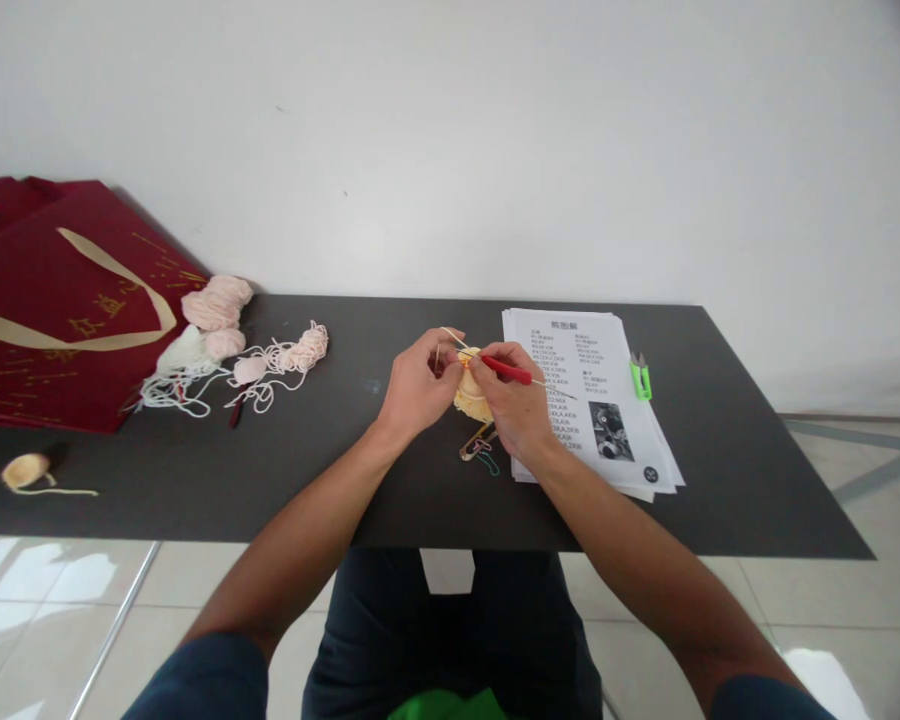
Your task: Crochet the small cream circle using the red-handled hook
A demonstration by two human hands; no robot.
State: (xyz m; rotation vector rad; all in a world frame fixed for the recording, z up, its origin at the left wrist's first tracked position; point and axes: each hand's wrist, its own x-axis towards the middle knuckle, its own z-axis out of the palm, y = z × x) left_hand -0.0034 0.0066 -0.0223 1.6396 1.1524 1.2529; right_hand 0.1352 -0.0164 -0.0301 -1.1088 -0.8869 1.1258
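Note:
Over the middle of the table my left hand (422,380) pinches a small yellow crochet piece, with a strand of yarn running over its fingers. My right hand (521,410) grips a crochet hook (506,369) by its red handle, its tip end at the work. Between my hands, a ball of yellow yarn (474,400) shows below the fingers, which partly hide it and the crochet piece. Just below it lie a gold-coloured safety pin (474,443) and a green stitch marker (488,462). Printed pattern sheets (570,345) lie under and beside my right hand.
Green thread snips (640,377) rest on the sheets' right edge. To the left are a dark red gift bag (60,290), pink yarn (217,303), white yarn (184,355) and a loose pink tangle (307,348). A small cream crocheted piece (26,470) sits far left on the dark table (307,450).

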